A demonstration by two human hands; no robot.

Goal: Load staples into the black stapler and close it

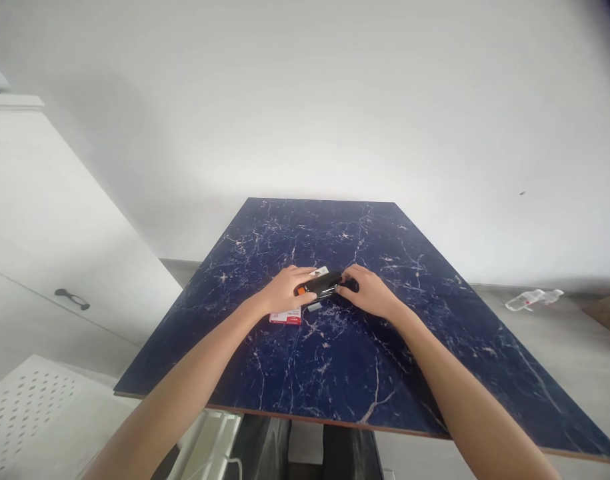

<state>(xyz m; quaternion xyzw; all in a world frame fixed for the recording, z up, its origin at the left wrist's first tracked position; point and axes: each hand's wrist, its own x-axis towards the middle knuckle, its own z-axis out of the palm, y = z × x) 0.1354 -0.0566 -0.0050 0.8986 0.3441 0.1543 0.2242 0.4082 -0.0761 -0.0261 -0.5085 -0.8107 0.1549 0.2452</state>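
Observation:
A black stapler (323, 285) with an orange end lies near the middle of the dark blue marbled table (345, 347). My left hand (283, 288) grips its left, orange end. My right hand (367, 291) holds its right end. Beneath my left hand rests a small red and white box (286, 317). A small white strip (319, 272) shows behind the stapler, and a short grey strip (315, 307) lies just in front of it.
A white wall stands behind the table. To the left is a white cabinet (45, 253) with a dark handle (72, 298). A perforated white surface (25, 400) sits at the lower left. A clear plastic bottle (532, 299) lies on the floor at right.

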